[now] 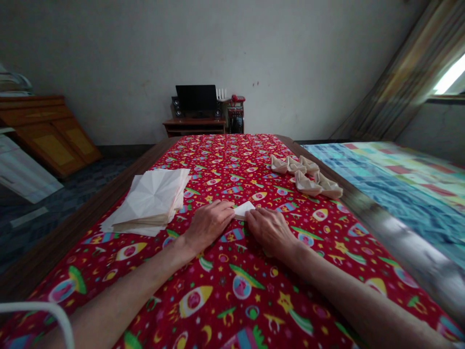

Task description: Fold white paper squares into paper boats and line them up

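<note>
A small folded piece of white paper [244, 210] lies on the red printed tablecloth [250, 257], pinched between my left hand [209, 224] and my right hand [271, 231]. The fingertips of both hands press on its edges, and much of the paper is hidden beneath them. To the left of my left hand is a thick stack of creased white paper sheets [150, 198]. Several cream folded paper boats [305, 176] are grouped beyond my right hand.
The cloth-covered table has a dark wooden edge [69, 237] on the left. A patchwork quilt [392, 189] lies to the right. At the back stands a low wooden desk [194, 126] with a monitor. A wooden cabinet [47, 133] stands at the left.
</note>
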`<state>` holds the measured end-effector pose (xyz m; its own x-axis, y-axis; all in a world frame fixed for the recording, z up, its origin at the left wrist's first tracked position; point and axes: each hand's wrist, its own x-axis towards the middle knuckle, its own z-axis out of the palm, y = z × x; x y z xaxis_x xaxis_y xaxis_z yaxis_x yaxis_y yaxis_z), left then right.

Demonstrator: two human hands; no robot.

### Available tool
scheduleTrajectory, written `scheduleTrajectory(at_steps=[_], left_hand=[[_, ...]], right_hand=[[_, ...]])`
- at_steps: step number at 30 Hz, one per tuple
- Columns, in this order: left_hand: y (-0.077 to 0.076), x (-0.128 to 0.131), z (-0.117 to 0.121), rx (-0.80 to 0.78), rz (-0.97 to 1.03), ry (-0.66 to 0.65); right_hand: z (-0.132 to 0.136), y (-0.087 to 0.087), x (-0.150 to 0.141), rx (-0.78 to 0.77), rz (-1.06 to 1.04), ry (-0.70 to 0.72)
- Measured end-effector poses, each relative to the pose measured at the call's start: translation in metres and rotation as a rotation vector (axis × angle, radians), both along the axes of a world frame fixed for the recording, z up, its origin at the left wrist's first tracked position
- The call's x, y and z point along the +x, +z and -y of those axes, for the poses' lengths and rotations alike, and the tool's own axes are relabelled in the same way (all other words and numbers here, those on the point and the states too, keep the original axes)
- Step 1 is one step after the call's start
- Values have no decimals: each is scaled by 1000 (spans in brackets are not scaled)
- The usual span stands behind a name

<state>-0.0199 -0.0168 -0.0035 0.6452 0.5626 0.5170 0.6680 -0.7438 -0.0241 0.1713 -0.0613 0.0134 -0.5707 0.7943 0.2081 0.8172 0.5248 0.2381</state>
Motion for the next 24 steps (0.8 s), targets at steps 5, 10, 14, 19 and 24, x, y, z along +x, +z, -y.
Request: scheduleTrajectory(at_steps=[5,10,14,19,24], left_hand=[[3,1,0,57,1,26],[6,8,3,-70,290,111],[5,20,16,-370,538,162],[6,26,32,-570,459,186],[3,28,29,-481,537,193]], right_hand=[[-2,1,0,19,-27,-32],[-14,-3,13,96,-194,-164],[-14,-1,15,151,-322,-108],[-1,1,2,121,-396,103],[1,-6,-3,117,-493,68]])
